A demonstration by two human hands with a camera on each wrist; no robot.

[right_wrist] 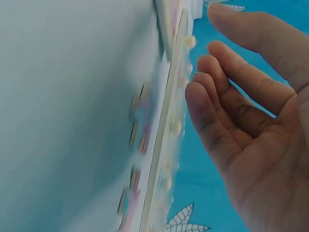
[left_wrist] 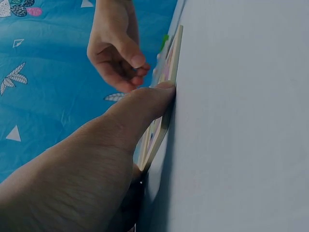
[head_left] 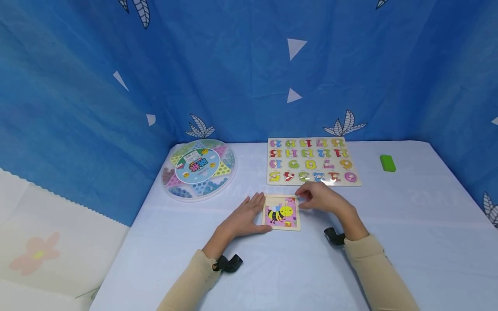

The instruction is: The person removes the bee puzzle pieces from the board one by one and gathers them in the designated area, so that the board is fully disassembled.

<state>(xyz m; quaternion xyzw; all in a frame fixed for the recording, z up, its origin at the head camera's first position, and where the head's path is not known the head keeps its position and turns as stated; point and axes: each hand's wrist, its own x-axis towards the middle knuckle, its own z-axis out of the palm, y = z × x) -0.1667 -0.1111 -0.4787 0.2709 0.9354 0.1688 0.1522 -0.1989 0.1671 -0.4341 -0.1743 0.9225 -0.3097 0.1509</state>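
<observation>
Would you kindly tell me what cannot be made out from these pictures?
- Head view: the small print on the round game box is too small to read.
- Head view: the lower edge cuts off both sleeves.
- Left wrist view: the left hand and a steep angle hide most of the bee puzzle's picture.
- Right wrist view: the number board is nearly edge-on, its numbers unreadable.

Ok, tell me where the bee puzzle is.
In the head view, the bee puzzle is between the left hand and the right hand, just below the number board.
</observation>
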